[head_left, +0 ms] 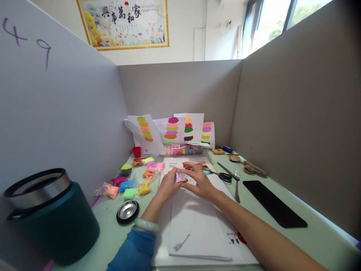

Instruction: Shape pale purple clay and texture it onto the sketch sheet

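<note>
A small lilac lump in what looks like clear wrap point(181, 175), like a packet of modelling clay, is held above the sheets of white paper point(197, 229). My left hand point(169, 184) is closed around its left side. From the right, my right hand point(199, 181) curves over it, thumb below and fingers above, with the fingertips at the packet's edge. Pencil scribbles mark the paper's lower left. To the left lie several coloured clay packets, among them a blue one point(127, 185), a green one point(131, 194) and a yellow one point(144, 187).
A large teal tumbler point(56, 222) stands at the left front beside a round lid point(128, 212). Scissors point(222, 176), a fork point(237, 184) and a black strip point(273, 203) lie on the right. Painted colour sheets point(169, 131) lean at the back. Partition walls enclose three sides.
</note>
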The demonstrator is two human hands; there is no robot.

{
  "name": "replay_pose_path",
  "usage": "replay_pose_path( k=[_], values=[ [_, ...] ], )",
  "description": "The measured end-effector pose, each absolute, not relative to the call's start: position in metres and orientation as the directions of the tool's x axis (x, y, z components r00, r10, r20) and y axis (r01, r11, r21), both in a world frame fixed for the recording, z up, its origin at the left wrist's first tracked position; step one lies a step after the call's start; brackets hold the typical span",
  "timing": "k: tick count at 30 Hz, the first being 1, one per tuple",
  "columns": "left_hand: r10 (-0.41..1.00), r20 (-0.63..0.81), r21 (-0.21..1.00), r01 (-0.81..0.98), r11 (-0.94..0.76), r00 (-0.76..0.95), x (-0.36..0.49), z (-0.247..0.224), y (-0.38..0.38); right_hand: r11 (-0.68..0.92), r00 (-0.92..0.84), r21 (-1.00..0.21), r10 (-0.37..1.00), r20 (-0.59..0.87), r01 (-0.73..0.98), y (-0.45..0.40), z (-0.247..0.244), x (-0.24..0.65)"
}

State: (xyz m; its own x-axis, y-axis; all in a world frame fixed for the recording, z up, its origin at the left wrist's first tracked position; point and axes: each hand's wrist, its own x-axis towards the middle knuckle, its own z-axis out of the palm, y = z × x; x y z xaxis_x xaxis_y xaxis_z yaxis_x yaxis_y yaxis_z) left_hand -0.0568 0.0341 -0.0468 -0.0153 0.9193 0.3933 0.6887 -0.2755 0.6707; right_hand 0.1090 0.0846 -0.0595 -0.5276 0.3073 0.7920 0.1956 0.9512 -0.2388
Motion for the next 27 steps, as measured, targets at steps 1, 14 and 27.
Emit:
replay_pose_path(
  k=[1, 14, 27],
  values=[
    [0.921, 0.388, 0.671, 0.693, -0.265, -0.023, -0.0567, -0.0462, 0.034, 0.951, -0.524, -0.233, 0.307, 0.795, 0.204, 0.0845, -0.0593, 0.1091],
    [0.899, 0.437, 0.632, 0.699, -0.334, 0.035, -0.0543, -0.0464, 0.0321, 0.955, -0.507, -0.197, 0.284, 0.814, 0.22, 0.0836, -0.0588, 0.1086],
    [0.916, 0.4, 0.676, 0.683, -0.276, -0.025, -0.056, -0.0474, 0.036, 0.948, -0.478, -0.223, 0.308, 0.823, 0.227, 0.0802, -0.0557, 0.108]
  ],
)
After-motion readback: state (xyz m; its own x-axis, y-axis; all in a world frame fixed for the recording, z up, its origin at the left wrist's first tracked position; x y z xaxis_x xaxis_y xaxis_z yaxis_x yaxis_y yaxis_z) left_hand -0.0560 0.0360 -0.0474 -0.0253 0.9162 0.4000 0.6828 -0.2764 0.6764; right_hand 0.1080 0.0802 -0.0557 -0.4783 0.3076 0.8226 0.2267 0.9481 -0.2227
